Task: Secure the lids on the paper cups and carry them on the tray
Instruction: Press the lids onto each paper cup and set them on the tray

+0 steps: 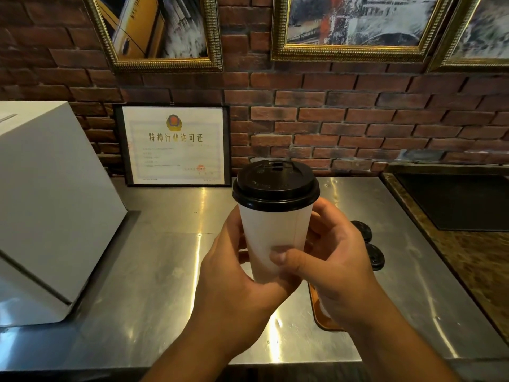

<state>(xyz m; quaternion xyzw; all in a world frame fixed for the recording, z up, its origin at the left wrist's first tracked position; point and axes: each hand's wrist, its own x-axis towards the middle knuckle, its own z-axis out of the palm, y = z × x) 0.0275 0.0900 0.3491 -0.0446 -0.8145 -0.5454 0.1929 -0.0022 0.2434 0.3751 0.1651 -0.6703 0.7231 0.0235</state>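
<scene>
White paper cup [272, 235] stands upright between both hands, held in front of the chest. The left hand [234, 274] wraps its lower half from the left, with the fingers curled round the back. The right hand [330, 257] grips it from the right, thumb laid flat across the front wall and fingers curled behind. The palms hide the cup's base, so I cannot tell whether it touches anything below. A black lid [275, 186] sits level on the rim, its sip opening on the far side.

Under the right wrist a curved strip of brown tray [325, 323] shows, the rest covered by the arm. Just beyond the right hand lie two loose black lids [363, 230], one nearer than the other, both partly hidden; whether they rest on the tray or on bare metal is unclear. All of this is over a steel counter [165, 271]. A white box [46, 202] stands at the left, and a framed certificate [176, 144] leans against the brick wall [358, 119] behind. Gold-framed pictures [355, 26] hang higher up. At the right a dark sunken panel [454, 202] is set into a brown stone surface.
</scene>
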